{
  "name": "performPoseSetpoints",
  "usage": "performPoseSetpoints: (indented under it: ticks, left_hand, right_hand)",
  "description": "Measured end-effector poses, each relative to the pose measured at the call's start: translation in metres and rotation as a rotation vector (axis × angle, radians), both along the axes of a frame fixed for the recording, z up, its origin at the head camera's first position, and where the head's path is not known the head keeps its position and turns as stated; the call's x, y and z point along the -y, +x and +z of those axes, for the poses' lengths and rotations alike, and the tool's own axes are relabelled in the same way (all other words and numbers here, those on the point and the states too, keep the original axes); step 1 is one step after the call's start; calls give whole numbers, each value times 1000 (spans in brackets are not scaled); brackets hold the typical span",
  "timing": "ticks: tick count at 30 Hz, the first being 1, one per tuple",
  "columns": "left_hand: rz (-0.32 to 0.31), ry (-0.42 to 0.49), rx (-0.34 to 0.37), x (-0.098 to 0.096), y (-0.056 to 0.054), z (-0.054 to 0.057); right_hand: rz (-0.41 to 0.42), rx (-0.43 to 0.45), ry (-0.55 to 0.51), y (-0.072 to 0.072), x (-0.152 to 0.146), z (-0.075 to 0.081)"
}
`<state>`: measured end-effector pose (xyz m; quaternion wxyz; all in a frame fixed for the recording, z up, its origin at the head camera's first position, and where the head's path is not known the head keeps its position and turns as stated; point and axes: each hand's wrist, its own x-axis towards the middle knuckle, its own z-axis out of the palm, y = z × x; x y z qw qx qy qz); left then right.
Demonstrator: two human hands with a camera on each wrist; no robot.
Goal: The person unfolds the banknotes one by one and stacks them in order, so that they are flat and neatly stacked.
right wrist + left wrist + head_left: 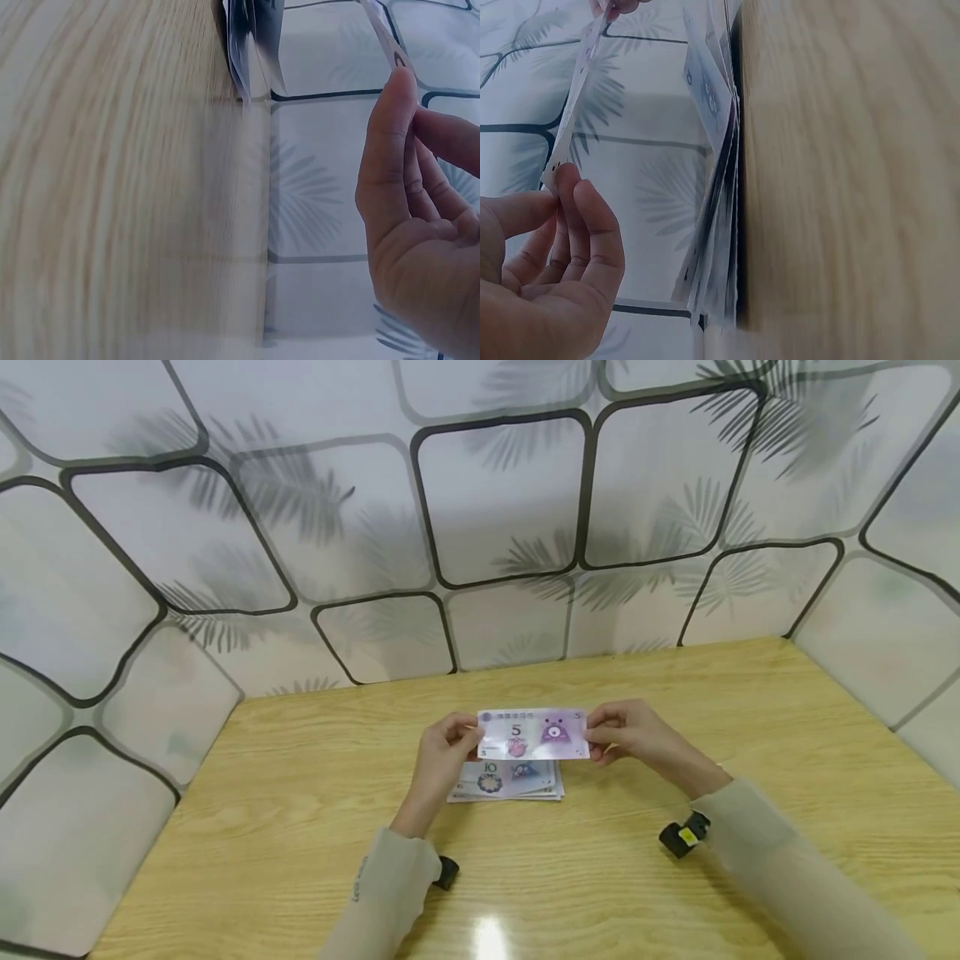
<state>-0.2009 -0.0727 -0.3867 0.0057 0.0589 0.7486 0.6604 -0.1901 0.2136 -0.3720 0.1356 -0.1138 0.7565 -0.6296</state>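
Note:
A purple play banknote point(534, 734) marked 5, with a one-eyed monster printed on it, is stretched flat between both hands in the head view. My left hand point(438, 757) pinches its left end between thumb and fingers. At the other end, my right hand point(637, 737) pinches the edge the same way. Beneath and nearer to me lies a stack of play banknotes point(504, 782) on the table, a bluish 10 note on top. The left wrist view shows the held note point(576, 97) raised clear of the stack point(718, 195), whose layers fan slightly apart.
The wooden table point(300, 843) spreads out around the hands. Behind it and at both sides stand pale walls point(502, 502) with dark rounded outlines and leaf prints. A small black device point(684, 835) is worn at the right wrist, another point(446, 872) at the left.

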Motion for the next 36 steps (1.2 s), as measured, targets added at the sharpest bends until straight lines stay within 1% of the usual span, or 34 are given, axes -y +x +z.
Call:
performPoseSetpoints:
  ticks: [3, 5, 10, 17, 21, 28, 32, 36]
  left_hand:
    - [7, 3, 0, 4, 1, 0]
    - [10, -5, -13, 6, 1, 1]
    - [35, -15, -15, 10, 0, -1]
    - [56, 2, 19, 18, 1, -2]
    - [60, -4, 30, 22, 1, -3]
    - [56, -30, 69, 26, 1, 0]
    - [39, -54, 91, 29, 1, 0]
    - [16, -70, 97, 33, 2, 1]
  right_hand:
    - [8, -1, -7, -1, 3, -1]
    - [8, 4, -8, 0, 5, -1]
    - [19, 6, -13, -1, 12, 0]
    - [21, 23, -23, -5, 21, -2]
    - [20, 39, -19, -7, 24, -4]
    - [19, 50, 0, -9, 29, -5]
    - [25, 47, 7, -10, 31, -6]
    - [36, 46, 8, -10, 34, -8]
